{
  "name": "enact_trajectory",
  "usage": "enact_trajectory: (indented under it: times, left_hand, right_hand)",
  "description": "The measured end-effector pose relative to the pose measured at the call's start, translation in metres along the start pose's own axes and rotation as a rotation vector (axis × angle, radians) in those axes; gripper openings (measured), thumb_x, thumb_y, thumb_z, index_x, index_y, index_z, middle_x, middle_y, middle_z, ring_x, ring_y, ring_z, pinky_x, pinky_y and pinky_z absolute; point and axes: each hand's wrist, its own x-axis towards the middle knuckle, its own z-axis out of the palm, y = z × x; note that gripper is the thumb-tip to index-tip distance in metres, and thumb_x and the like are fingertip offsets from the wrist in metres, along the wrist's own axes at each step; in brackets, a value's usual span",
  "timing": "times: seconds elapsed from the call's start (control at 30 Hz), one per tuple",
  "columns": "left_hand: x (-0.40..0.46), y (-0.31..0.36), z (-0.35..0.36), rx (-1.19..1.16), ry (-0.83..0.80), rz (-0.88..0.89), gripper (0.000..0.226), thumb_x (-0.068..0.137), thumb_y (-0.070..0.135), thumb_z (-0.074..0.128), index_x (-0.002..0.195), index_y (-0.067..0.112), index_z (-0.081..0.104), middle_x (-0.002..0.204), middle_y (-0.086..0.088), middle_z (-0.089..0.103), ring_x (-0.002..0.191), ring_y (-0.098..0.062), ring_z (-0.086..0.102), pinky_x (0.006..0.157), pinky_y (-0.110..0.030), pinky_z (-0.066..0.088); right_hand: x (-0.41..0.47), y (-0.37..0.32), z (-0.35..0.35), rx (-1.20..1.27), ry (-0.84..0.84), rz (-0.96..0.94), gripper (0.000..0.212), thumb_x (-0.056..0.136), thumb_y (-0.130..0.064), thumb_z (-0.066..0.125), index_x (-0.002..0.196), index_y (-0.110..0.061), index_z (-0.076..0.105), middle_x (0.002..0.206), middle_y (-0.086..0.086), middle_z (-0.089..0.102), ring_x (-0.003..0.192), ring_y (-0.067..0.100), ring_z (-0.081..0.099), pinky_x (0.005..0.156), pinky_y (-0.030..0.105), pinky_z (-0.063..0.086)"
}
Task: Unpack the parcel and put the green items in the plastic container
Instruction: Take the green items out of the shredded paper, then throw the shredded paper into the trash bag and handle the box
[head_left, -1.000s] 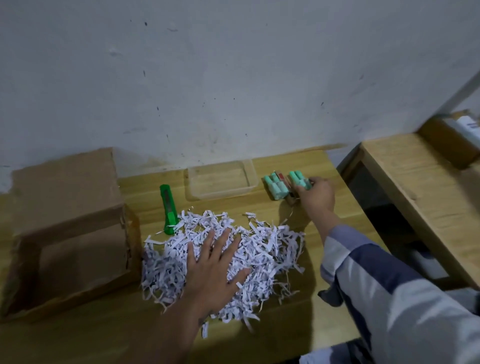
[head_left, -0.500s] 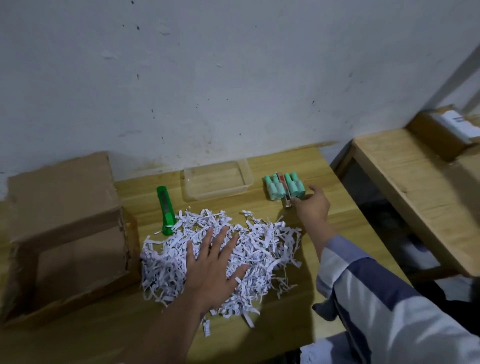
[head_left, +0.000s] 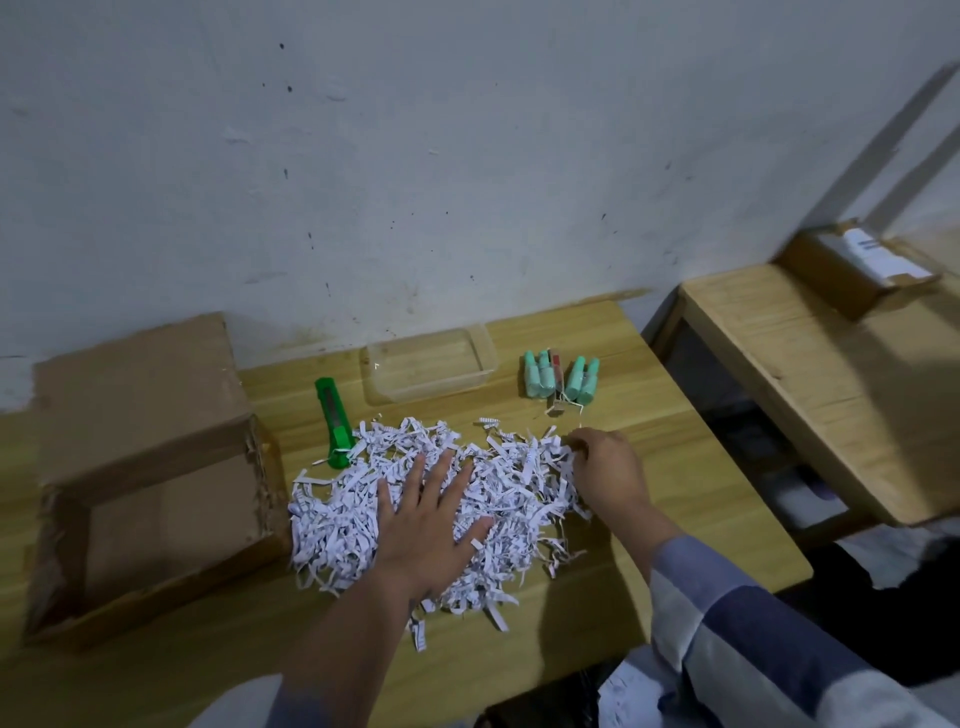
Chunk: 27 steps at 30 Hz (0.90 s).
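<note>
A heap of white shredded paper (head_left: 498, 483) lies in the middle of the wooden table (head_left: 691, 467). My left hand (head_left: 431, 525) rests flat on the heap, fingers spread. At the heap's right edge my right hand (head_left: 602, 473) has its fingers curled into the strips. Several mint-green items (head_left: 561, 376) with a reddish piece among them lie beyond it, to the right of the clear plastic container (head_left: 431, 364), which looks empty. The opened cardboard parcel (head_left: 145, 467) lies on its side at the left.
A green utility knife (head_left: 335, 421) lies between the parcel and the container, touching the heap. A second wooden table (head_left: 831, 395) stands to the right across a gap, with a small cardboard box (head_left: 857, 265) on it. A white wall runs along the back.
My right hand has left the green items near the container and drawn back to the heap's right edge. My left hand has stayed flat on the paper.
</note>
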Motion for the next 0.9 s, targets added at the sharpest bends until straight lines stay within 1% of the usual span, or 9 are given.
enact_trajectory:
  times: [0.13,0.27,0.33,0.47,0.57,0.67,0.77,0.83,0.9]
  left_hand:
    - [0.0,0.0,0.0,-0.013,-0.021,0.001,0.095,0.06,0.082,-0.024,0.146,0.042,-0.019,0.151,0.016,-0.033,0.136,-0.014,-0.039,0.11,-0.056,-0.021]
    - [0.0,0.001,-0.004,-0.021,-0.051,-0.011,0.087,0.069,0.08,-0.012,0.146,0.042,-0.019,0.153,0.014,-0.031,0.137,-0.014,-0.038,0.111,-0.056,-0.021]
    - [-0.001,0.003,-0.01,-0.058,-0.069,-0.016,0.083,0.074,0.079,0.0,0.148,0.042,-0.014,0.155,0.015,-0.027,0.139,-0.013,-0.035,0.111,-0.054,-0.021]
    - [-0.005,0.001,-0.024,-0.091,0.08,0.048,0.078,0.078,0.079,0.005,0.149,0.046,0.002,0.16,0.015,-0.002,0.145,-0.01,-0.018,0.116,-0.047,-0.015]
    - [-0.008,-0.007,-0.034,-0.105,0.202,0.053,0.081,0.076,0.082,0.0,0.148,0.047,0.01,0.159,0.017,0.008,0.146,-0.008,-0.007,0.115,-0.046,-0.008]
    - [-0.011,-0.027,-0.04,-0.111,0.257,-0.045,0.082,0.076,0.083,-0.001,0.148,0.046,0.01,0.16,0.013,0.002,0.147,-0.012,-0.009,0.115,-0.049,-0.007]
    - [-0.021,-0.052,-0.037,-0.115,0.172,-0.16,0.088,0.069,0.089,-0.002,0.147,0.048,-0.001,0.16,0.011,-0.01,0.147,-0.02,-0.016,0.117,-0.054,-0.007]
    - [-0.03,-0.062,-0.035,-0.145,0.033,-0.169,0.099,0.059,0.096,0.002,0.145,0.05,-0.013,0.157,0.012,-0.021,0.145,-0.025,-0.021,0.116,-0.056,-0.007]
    - [-0.037,-0.068,-0.038,-0.136,-0.087,-0.123,0.112,0.049,0.102,0.011,0.142,0.05,-0.022,0.154,0.011,-0.03,0.144,-0.027,-0.024,0.116,-0.057,-0.008]
  right_hand:
    - [-0.007,0.002,-0.001,0.001,-0.009,0.0,0.029,0.09,-0.007,0.047,0.111,-0.013,0.065,0.1,0.012,0.069,0.08,0.025,0.063,0.065,0.028,0.048]
    - [-0.009,0.005,0.001,0.07,-0.012,0.037,0.022,0.089,-0.015,0.05,0.106,-0.019,0.063,0.073,0.002,0.063,0.052,0.016,0.053,0.043,0.022,0.034]
    - [-0.011,0.004,0.002,0.105,0.0,0.003,0.022,0.089,-0.014,0.052,0.109,-0.02,0.061,0.086,0.003,0.061,0.065,0.015,0.055,0.05,0.022,0.039]
    - [-0.012,-0.001,0.006,0.065,0.029,-0.088,0.029,0.093,-0.027,0.051,0.121,-0.018,0.057,0.118,0.006,0.05,0.11,0.022,0.047,0.093,0.037,0.048]
    - [-0.017,-0.008,0.013,0.1,-0.085,-0.096,0.04,0.098,-0.035,0.038,0.13,-0.015,0.05,0.131,0.011,0.049,0.121,0.026,0.045,0.103,0.04,0.042]
    - [-0.032,-0.02,0.017,0.114,-0.195,-0.159,0.046,0.099,-0.04,0.032,0.136,-0.016,0.043,0.14,0.01,0.046,0.129,0.024,0.041,0.108,0.036,0.035]
    - [-0.046,-0.033,0.016,0.162,-0.328,-0.222,0.061,0.091,-0.058,0.037,0.143,-0.027,0.033,0.153,0.003,0.03,0.138,0.021,0.031,0.113,0.037,0.027]
    - [-0.053,-0.041,0.011,0.188,-0.449,-0.244,0.087,0.071,-0.08,0.043,0.145,-0.043,0.018,0.159,-0.006,0.008,0.144,0.022,0.017,0.116,0.048,0.022]
    - [-0.056,-0.045,0.008,0.163,-0.545,-0.288,0.106,0.056,-0.085,0.054,0.143,-0.053,0.004,0.159,-0.011,-0.01,0.147,0.023,0.001,0.116,0.056,0.016]
